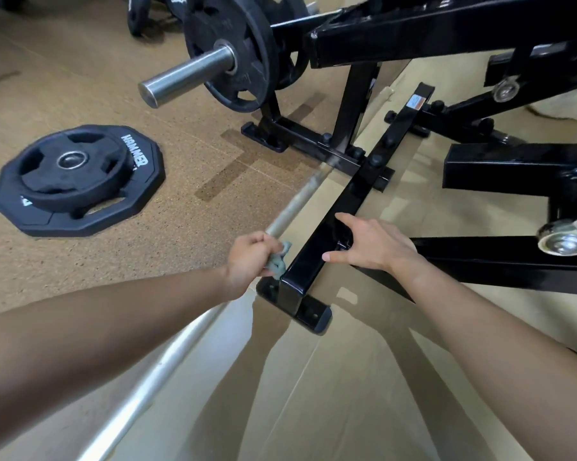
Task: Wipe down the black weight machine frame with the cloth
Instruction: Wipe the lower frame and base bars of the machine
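With the left hand (247, 257) bunching the cloth (278, 262) against the near end of the frame (333, 221) and the right hand (370, 246) resting open-fingered on top, long firm strokes along the bar would probably clean best.

There are two hands, the left hand (251, 258) and the right hand (372, 248). There is one cloth (278, 265) and one black frame (345, 202). Two weight plates (80, 181) lie stacked at nine o'clock. Two silver nuts (565, 241) sit near three o'clock.
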